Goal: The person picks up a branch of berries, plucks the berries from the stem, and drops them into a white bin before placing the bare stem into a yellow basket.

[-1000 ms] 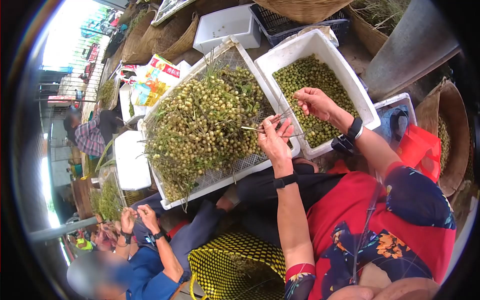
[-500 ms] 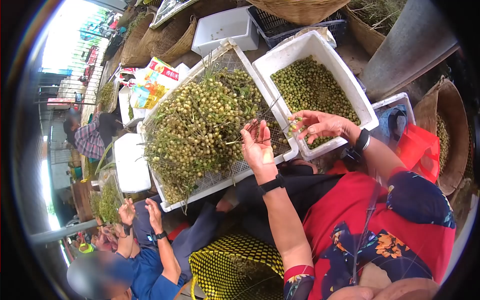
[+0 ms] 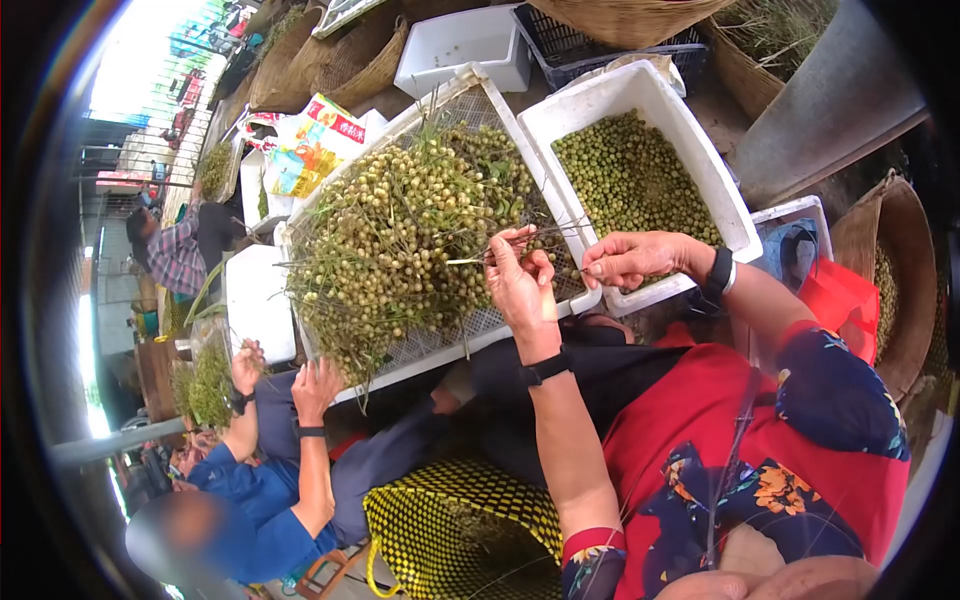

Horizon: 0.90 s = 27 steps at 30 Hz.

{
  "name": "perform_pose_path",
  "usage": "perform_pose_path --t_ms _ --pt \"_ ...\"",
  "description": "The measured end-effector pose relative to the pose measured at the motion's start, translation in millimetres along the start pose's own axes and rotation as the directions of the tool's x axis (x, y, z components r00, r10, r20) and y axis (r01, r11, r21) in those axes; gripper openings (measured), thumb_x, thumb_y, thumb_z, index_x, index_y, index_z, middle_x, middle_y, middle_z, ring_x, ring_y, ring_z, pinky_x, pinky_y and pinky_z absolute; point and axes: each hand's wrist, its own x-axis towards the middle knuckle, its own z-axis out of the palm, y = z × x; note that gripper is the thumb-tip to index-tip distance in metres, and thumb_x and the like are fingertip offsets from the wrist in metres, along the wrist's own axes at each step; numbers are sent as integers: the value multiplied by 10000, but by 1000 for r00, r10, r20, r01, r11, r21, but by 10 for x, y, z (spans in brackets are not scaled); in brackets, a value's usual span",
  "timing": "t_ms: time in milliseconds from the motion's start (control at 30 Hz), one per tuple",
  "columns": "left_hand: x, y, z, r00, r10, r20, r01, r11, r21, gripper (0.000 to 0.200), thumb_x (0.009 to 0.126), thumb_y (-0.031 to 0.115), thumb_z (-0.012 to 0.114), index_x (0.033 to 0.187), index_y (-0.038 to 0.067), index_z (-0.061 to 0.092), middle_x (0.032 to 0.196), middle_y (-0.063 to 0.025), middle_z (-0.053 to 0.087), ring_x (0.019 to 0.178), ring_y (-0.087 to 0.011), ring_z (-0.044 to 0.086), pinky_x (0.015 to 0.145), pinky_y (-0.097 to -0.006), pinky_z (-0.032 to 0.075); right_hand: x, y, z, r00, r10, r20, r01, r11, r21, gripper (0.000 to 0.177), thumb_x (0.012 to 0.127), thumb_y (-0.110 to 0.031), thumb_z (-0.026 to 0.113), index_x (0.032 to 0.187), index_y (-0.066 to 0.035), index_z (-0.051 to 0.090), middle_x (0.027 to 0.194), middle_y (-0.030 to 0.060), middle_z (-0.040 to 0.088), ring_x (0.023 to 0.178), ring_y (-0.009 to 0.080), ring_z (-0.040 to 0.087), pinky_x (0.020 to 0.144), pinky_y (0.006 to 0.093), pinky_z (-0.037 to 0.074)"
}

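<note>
My left hand (image 3: 522, 285) is closed on a thin twig (image 3: 464, 262), whose pale end sticks out to the left. Fine dark stems stretch from its fingertips towards the white box. My right hand (image 3: 640, 257) is beside it, thumb and fingers pinched together over the box's near corner. What lies in that pinch is too small to make out. Below and left of my hands, a heap of round green-yellow fruits on stems (image 3: 400, 250) covers a mesh-bottomed white tray (image 3: 430, 362). Loose green fruits (image 3: 640, 175) fill part of the white foam box (image 3: 735, 215).
A co-worker in a blue shirt (image 3: 270, 510) sits at lower left, both hands raised near the tray. A yellow-black woven basket (image 3: 400, 520) stands below. A metal post (image 3: 830, 100), a red bag (image 3: 840, 300) and a wicker basket (image 3: 910, 330) are on the right.
My right hand has gone from spread fingers with fruits at their tips to a pinch, closer to my left hand. My left fingers have curled in. The co-worker's hands have shifted.
</note>
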Motion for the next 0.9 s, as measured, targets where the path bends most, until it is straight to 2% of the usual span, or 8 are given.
perform_pose_path --t_ms 100,167,433,567,667,700,833,900 --pt "-23 -135 92 992 38 -116 -40 999 -13 296 1012 359 471 981 74 546 938 -68 641 536 -78 458 404 -200 310 -74 -69 10 988 -32 -150 -22 939 -343 235 977 -271 547 950 -48 615 637 -12 510 554 83 453 502 253 368" --pt "-11 -119 170 987 -28 -156 28 1000 -6 293 1019 354 456 987 74 536 926 -68 639 525 -71 433 403 -202 303 -169 -89 -51 969 -246 -26 127 586 -800 219 971 -209 527 938 -7 602 639 74 545 568 172 502 542 329 414" --pt "244 94 349 979 158 -126 -165 985 -47 305 1021 342 459 929 62 538 920 -77 617 498 -56 412 377 -189 287 -594 -384 -282 912 -365 -188 -88 273 -958 296 912 -220 541 734 17 539 591 240 484 612 438 514 568 493 389" --pt "257 280 81 984 145 -104 -156 982 -105 336 1015 368 463 954 49 551 934 -69 616 547 -53 427 412 -178 300 -743 -13 -677 848 -335 -410 -349 228 -909 200 877 -210 590 826 -17 591 687 208 542 707 401 567 633 478 430" --pt "126 262 15 988 109 -114 -120 988 -99 329 1015 369 463 957 56 547 936 -69 617 546 -50 430 411 -175 299 -737 236 -724 822 -353 -446 -500 -74 -863 254 827 -193 660 1054 -90 614 982 122 564 971 321 580 813 415 469" --pt "72 252 -1 992 80 -97 -92 988 -127 309 1013 362 469 969 69 556 932 -66 624 546 -53 434 409 -178 306 -656 154 -598 822 -358 -444 -498 -71 -864 254 827 -193 660 1054 -90 614 982 122 564 971 321 580 813 415 469" --pt "-81 229 -59 999 32 -19 -35 982 -186 288 1007 362 480 969 92 573 957 -64 642 544 -51 440 406 -176 308 -283 246 -444 762 -558 -330 7 517 -856 183 910 -171 601 1017 -23 615 859 107 639 776 238 647 714 354 525" --pt "-132 233 -62 999 0 52 11 976 -219 289 1009 378 469 989 109 574 985 -61 648 534 -43 432 397 -164 291 -97 137 -201 847 -307 -435 98 893 -439 203 965 -210 562 1024 -24 617 831 40 637 737 125 624 680 277 526"
